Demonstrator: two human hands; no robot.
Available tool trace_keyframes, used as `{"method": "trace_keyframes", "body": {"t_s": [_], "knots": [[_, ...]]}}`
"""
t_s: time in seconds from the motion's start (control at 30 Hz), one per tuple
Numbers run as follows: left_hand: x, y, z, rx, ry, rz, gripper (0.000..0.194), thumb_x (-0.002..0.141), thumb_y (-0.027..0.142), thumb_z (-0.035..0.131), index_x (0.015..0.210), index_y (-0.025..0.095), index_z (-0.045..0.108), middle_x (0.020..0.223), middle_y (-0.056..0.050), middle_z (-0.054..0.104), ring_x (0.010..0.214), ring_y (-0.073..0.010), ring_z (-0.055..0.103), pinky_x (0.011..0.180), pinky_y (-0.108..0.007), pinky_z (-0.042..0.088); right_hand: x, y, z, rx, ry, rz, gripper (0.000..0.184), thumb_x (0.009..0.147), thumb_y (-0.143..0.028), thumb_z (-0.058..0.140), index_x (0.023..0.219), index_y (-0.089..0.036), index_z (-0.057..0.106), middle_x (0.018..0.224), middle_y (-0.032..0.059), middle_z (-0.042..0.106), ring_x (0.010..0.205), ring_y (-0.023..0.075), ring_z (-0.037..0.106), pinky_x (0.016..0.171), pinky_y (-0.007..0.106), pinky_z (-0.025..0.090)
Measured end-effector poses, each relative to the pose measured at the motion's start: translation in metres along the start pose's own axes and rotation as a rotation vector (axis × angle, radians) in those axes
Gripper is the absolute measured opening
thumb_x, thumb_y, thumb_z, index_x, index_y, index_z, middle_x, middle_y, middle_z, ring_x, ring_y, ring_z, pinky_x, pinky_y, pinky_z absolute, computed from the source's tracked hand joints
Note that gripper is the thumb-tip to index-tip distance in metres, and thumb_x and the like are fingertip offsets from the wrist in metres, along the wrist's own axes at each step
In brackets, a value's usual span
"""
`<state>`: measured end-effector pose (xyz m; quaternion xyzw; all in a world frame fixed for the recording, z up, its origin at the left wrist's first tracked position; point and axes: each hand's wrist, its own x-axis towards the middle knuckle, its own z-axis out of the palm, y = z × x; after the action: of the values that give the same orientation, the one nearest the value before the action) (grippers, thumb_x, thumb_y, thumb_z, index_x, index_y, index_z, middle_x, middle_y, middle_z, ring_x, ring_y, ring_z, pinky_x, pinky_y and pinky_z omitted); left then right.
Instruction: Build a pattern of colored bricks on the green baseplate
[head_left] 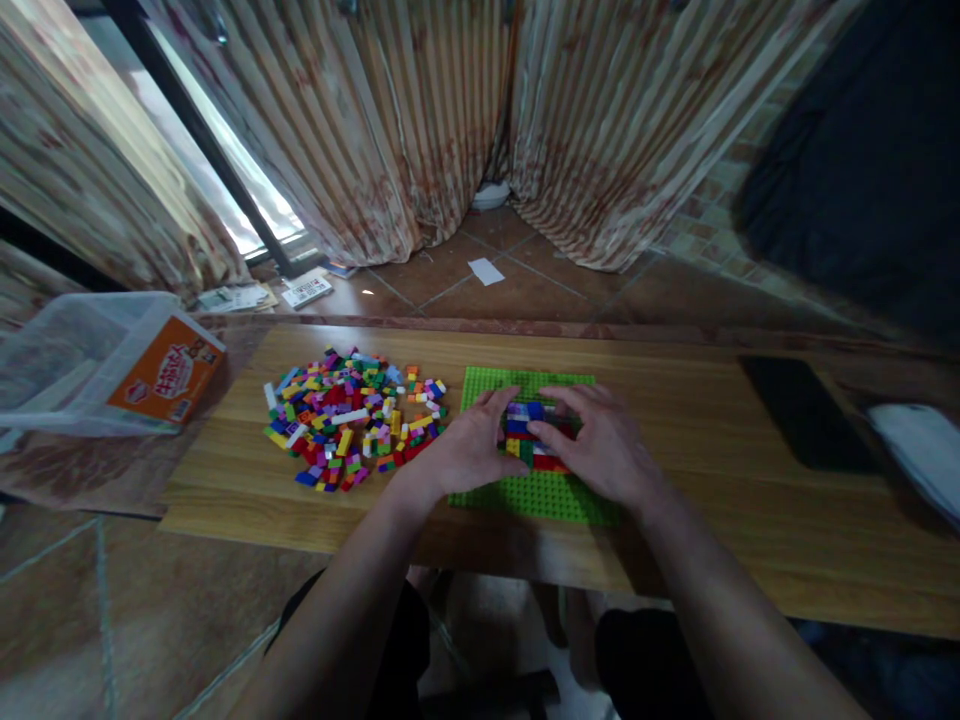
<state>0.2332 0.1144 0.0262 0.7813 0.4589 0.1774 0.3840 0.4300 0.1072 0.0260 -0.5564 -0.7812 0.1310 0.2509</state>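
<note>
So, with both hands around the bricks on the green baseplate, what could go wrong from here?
The left hand and right hand curl around the low multicoloured plastic brick build on the studded green plastic baseplate; uneven pressure might loosen bricks.

The hands partly cover the build, so a misplaced brick could go unnoticed.

The loose multicoloured plastic brick pile lies near the left wrist; a sweep could scatter it.

A bright green studded board (551, 497) lies flat on the wooden table (735, 500); near its middle sits a compact cluster of toy bricks (517, 426), blue toward the far side, yellow, green and red toward the near side, its edges partly hidden
</note>
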Motion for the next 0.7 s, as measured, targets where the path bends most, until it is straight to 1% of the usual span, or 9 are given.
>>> {"method": "trace_keyframes", "body": {"t_s": [0.1, 0.2, 0.3, 0.37, 0.43, 0.57, 0.7], "knots": [[-0.001, 0.003, -0.002, -0.007, -0.004, -0.013, 0.092, 0.064, 0.027, 0.078, 0.144, 0.012, 0.034, 0.126, -0.015, 0.055, 0.126, -0.0330, 0.048, 0.102, -0.045, 0.044, 0.000, 0.007, -0.002, 0.041, -0.030, -0.052, 0.038, 0.083, -0.040, 0.061, 0.117, -0.024, 0.063, 0.099, 0.0080, 0.064, 0.096, 0.0274, 0.055, 0.086, 0.045, 0.044], [-0.002, 0.005, -0.004, -0.021, 0.000, -0.008, 0.091, 0.064, 0.027, 0.079, 0.143, 0.015, 0.035, 0.124, -0.013, 0.056, 0.120, -0.0308, 0.053, 0.101, -0.044, 0.045, 0.001, 0.011, 0.000, 0.064, -0.072, -0.088, 0.036, 0.085, -0.037, 0.060, 0.119, -0.025, 0.062, 0.112, 0.0092, 0.061, 0.104, 0.0281, 0.053, 0.091, 0.047, 0.044], [-0.002, 0.006, -0.004, -0.045, -0.015, -0.030, 0.092, 0.064, 0.026, 0.078, 0.144, 0.014, 0.034, 0.123, -0.013, 0.057, 0.104, -0.0266, 0.060, 0.093, -0.041, 0.050, 0.003, 0.013, 0.005, 0.083, -0.106, -0.094, 0.030, 0.086, -0.034, 0.059, 0.114, -0.023, 0.064, 0.114, 0.0095, 0.060, 0.106, 0.0275, 0.052, 0.093, 0.047, 0.044], [-0.003, 0.006, -0.004, -0.056, -0.022, -0.050, 0.093, 0.064, 0.025, 0.078, 0.145, 0.013, 0.033, 0.123, -0.013, 0.056, 0.094, -0.0235, 0.062, 0.088, -0.039, 0.051, 0.004, 0.013, 0.007, 0.101, -0.105, -0.091, 0.028, 0.085, -0.033, 0.060, 0.112, -0.024, 0.065, 0.113, 0.0089, 0.060, 0.107, 0.0277, 0.052, 0.094, 0.047, 0.044], [-0.003, 0.006, -0.003, -0.063, -0.022, -0.057, 0.093, 0.064, 0.025, 0.078, 0.145, 0.014, 0.033, 0.123, -0.013, 0.057, 0.090, -0.0213, 0.062, 0.086, -0.038, 0.052, 0.005, 0.013, 0.009, 0.121, -0.094, -0.086, 0.028, 0.085, -0.034, 0.062, 0.111, -0.026, 0.066, 0.113, 0.0082, 0.060, 0.109, 0.0279, 0.052, 0.095, 0.048, 0.043], [-0.003, 0.006, -0.003, -0.083, -0.018, -0.051, 0.092, 0.065, 0.024, 0.077, 0.145, 0.014, 0.032, 0.123, -0.013, 0.057, 0.089, -0.0203, 0.062, 0.087, -0.038, 0.052, 0.006, 0.012, 0.012, 0.160, -0.093, -0.070, 0.027, 0.084, -0.035, 0.063, 0.109, -0.026, 0.066, 0.112, 0.0078, 0.060, 0.109, 0.0270, 0.053, 0.095, 0.047, 0.043], [-0.003, 0.005, -0.003, -0.092, -0.011, -0.033, 0.093, 0.064, 0.022, 0.078, 0.144, 0.012, 0.033, 0.125, -0.015, 0.057, 0.103, -0.0254, 0.061, 0.094, -0.041, 0.049, 0.006, 0.011, 0.014, 0.188, -0.095, -0.053, 0.026, 0.083, -0.035, 0.064, 0.107, -0.024, 0.067, 0.110, 0.0079, 0.061, 0.108, 0.0264, 0.054, 0.094, 0.045, 0.044]]}}
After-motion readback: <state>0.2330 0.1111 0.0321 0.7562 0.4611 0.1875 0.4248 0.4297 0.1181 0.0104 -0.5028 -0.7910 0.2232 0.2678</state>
